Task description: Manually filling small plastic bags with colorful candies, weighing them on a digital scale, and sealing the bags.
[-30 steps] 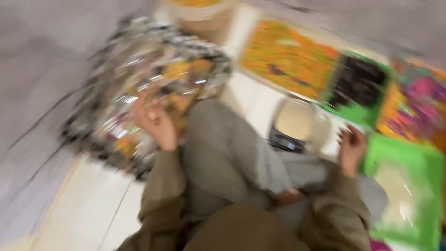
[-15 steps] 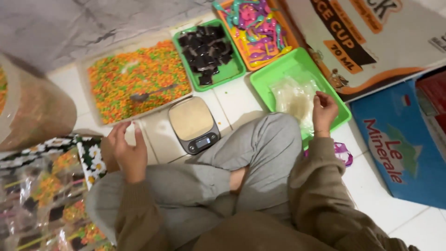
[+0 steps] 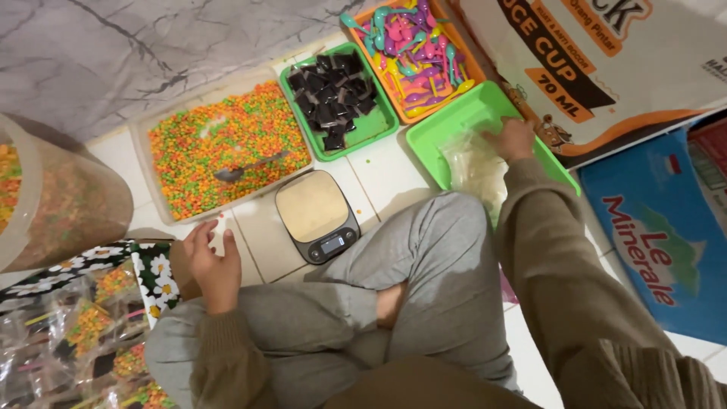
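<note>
On the white tiled floor, a person sits cross-legged in grey trousers. The right hand reaches into the bright green rectangular plastic tray and rests on the stack of clear plastic bags lying in it; the fingers point down into the bags, and it cannot be told whether they pinch one. The left hand hovers near the left knee, fingers loosely curled and slightly apart, holding nothing visible. Directly ahead of the knees stands a small digital kitchen scale with a beige platform. Beyond it lies a clear rectangular tub of orange, green and yellow pellets, with a grey scoop lying in the pellets. To the right of the tub sits a darker green tray of small black sachets, then an orange tray of coloured plastic spoons. At the person's left lie sealed clear packets of the pellets and a large clear bag of pellets.
</note>
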